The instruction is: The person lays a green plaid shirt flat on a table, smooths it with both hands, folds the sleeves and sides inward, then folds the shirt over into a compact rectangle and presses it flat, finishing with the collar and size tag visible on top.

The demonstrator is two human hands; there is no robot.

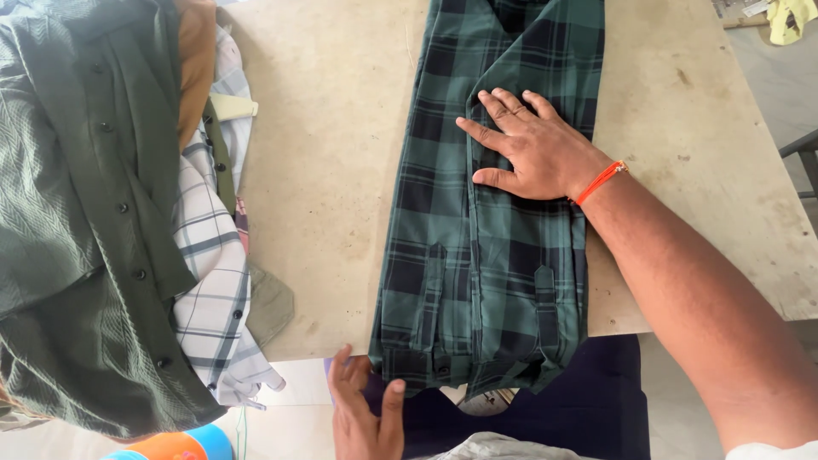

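Note:
A dark green and black plaid shirt [477, 247] lies folded lengthwise on the beige table [332, 170], its cuffs hanging over the near edge. My right hand [532, 145] presses flat on the shirt's middle, fingers spread, an orange thread around the wrist. My left hand [366, 409] is at the table's near edge, fingers and thumb touching the shirt's lower left corner by the cuffs.
A pile of clothes sits at the left: an olive green buttoned shirt [77, 221] on top, a white checked shirt [209, 255] and an orange-brown garment [196, 60] beneath. A yellow-green cloth [788, 19] lies at the far right corner. An orange and blue object [175, 446] shows below.

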